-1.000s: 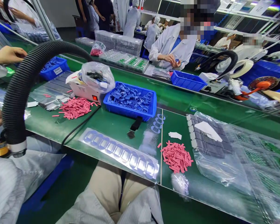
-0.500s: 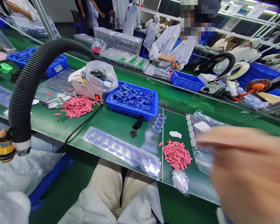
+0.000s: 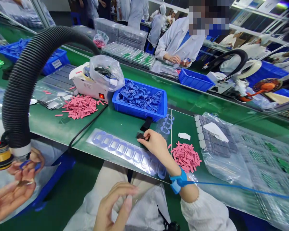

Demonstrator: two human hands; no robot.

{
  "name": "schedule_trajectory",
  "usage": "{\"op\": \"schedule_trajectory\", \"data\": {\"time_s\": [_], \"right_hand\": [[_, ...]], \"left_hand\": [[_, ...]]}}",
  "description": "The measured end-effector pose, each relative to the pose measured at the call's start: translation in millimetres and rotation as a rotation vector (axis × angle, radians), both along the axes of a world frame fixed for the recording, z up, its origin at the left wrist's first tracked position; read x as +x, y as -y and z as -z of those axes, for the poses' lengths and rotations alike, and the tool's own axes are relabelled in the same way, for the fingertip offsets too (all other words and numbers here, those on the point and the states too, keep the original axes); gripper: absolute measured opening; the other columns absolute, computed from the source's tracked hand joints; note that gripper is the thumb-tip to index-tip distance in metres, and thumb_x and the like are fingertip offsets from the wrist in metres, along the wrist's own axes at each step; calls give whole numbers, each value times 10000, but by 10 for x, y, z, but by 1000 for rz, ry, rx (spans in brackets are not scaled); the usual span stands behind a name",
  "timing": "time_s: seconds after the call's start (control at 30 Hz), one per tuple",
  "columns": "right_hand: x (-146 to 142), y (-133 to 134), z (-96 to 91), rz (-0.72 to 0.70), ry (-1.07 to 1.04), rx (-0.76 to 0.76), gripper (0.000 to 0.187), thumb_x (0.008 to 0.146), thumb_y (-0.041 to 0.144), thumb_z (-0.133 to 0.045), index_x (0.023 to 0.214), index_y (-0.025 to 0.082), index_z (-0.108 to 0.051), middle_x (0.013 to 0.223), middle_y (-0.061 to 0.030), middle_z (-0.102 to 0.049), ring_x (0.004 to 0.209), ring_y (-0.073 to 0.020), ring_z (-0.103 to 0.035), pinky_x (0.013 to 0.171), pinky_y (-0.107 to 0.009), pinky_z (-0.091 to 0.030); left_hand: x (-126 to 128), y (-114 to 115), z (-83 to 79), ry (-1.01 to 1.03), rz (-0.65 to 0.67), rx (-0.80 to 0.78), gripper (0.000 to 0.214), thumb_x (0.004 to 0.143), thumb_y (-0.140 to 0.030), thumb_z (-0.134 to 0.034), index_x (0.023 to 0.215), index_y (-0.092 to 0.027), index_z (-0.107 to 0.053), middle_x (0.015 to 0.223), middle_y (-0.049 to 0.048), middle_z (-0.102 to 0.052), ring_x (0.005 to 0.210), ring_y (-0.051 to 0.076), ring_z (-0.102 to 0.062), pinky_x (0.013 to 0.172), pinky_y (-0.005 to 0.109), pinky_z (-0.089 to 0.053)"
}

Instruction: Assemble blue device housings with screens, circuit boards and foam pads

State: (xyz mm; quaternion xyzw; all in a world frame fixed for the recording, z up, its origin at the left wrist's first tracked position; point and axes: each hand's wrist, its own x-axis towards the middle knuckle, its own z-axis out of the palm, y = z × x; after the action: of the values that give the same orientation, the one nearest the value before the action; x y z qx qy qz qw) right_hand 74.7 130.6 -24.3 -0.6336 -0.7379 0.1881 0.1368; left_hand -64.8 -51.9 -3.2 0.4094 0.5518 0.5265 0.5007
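My right hand point(image 3: 155, 142) reaches over the green table, wearing a blue wrist strap point(image 3: 179, 181). Its thumb and fingers pinch a small dark square piece point(image 3: 140, 136), which rests at or just above the tabletop. Beside those fingertips lies a black strip point(image 3: 146, 123), near the blue bin. Just left of and below this hand is a clear sheet with a row of blue-rimmed oval films point(image 3: 121, 149). Over my lap, my left hand point(image 3: 114, 207) is open, fingers curved and thumb apart, with no object visible in it.
A blue bin of blue plastic frames point(image 3: 139, 98) stands behind my right hand. Pink strips lie in a right pile point(image 3: 186, 156) and a left pile point(image 3: 80, 107). A black corrugated hose point(image 3: 16, 86) arches at left, near a co-worker's hands point(image 3: 24, 183). A blue cord point(image 3: 231, 186) crosses the right side.
My right hand has swept left from the right edge to the table's middle and taken hold of the small dark piece. My left hand has come into view at the bottom.
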Motion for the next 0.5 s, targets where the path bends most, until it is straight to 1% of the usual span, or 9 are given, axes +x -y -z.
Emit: {"op": "schedule_trajectory", "data": {"time_s": [0.07, 0.13, 0.2, 0.27, 0.3, 0.37, 0.43, 0.47, 0.5], "right_hand": [[32, -2, -18, 1, -70, -11, 125, 784, 313, -634, 708, 218, -603, 642, 13, -637, 585, -165, -573, 528, -266, -328], [65, 52, -80, -2, -158, 0, 132, 806, 314, -594, 730, 210, -626, 674, -7, -651, 610, -167, -572, 567, -277, -360], [110, 181, -192, -17, -265, 2, 188, 830, 351, -549, 768, 197, -637, 734, -31, -666, 649, -168, -575, 605, -282, -399], [171, 382, -330, -64, -376, -37, 282, 849, 420, -502, 746, 190, -628, 715, -31, -654, 637, -155, -569, 592, -267, -427], [204, 499, -395, -96, -459, -93, 328, 849, 459, -493, 710, 189, -616, 670, -23, -634, 603, -143, -555, 563, -254, -430], [270, 739, -495, -159, -717, -284, 376, 823, 517, -531, 653, 187, -589, 598, -4, -587, 542, -120, -514, 514, -233, -420], [326, 950, -539, -184, -998, -475, 375, 791, 526, -597, 632, 187, -570, 576, 13, -553, 515, -98, -479, 493, -216, -407], [352, 1035, -542, -188, -1097, -538, 373, 782, 524, -617, 629, 188, -564, 570, 20, -539, 507, -91, -467, 488, -210, -403], [377, 1107, -536, -189, -1148, -558, 379, 785, 530, -616, 628, 190, -561, 559, 27, -523, 497, -86, -459, 479, -204, -401]], "left_hand": [[29, -120, 29, 22, 52, -96, 185, 861, -372, -567, 864, -271, -722, 917, 29, -739, 925, 224, -656, 860, 325, -494], [47, -216, 61, 29, 74, -132, 200, 859, -373, -573, 890, -241, -720, 918, 41, -735, 950, 216, -656, 890, 310, -485], [69, -292, 81, 46, 19, -109, 209, 856, -368, -583, 952, -235, -712, 991, 49, -725, 1003, 210, -640, 924, 304, -472], [104, -358, 76, 92, -29, -52, 260, 848, -368, -600, 1061, -250, -689, 1139, 58, -689, 1114, 215, -594, 983, 313, -442], [128, -388, 63, 128, -8, -9, 312, 838, -381, -613, 1120, -262, -670, 1217, 63, -657, 1176, 224, -558, 1011, 324, -423], [186, -441, 25, 219, 107, 76, 388, 821, -427, -622, 1183, -289, -643, 1299, 63, -615, 1242, 241, -510, 1047, 352, -396], [253, -477, -20, 302, 242, 142, 387, 805, -472, -623, 1148, -299, -671, 1248, 67, -653, 1219, 253, -531, 1043, 377, -403], [287, -485, -40, 328, 295, 161, 369, 794, -483, -629, 1106, -297, -697, 1194, 72, -684, 1193, 259, -552, 1033, 388, -412], [320, -486, -57, 349, 329, 164, 349, 783, -488, -638, 1062, -294, -719, 1141, 76, -709, 1165, 264, -571, 1019, 396, -425]]}}
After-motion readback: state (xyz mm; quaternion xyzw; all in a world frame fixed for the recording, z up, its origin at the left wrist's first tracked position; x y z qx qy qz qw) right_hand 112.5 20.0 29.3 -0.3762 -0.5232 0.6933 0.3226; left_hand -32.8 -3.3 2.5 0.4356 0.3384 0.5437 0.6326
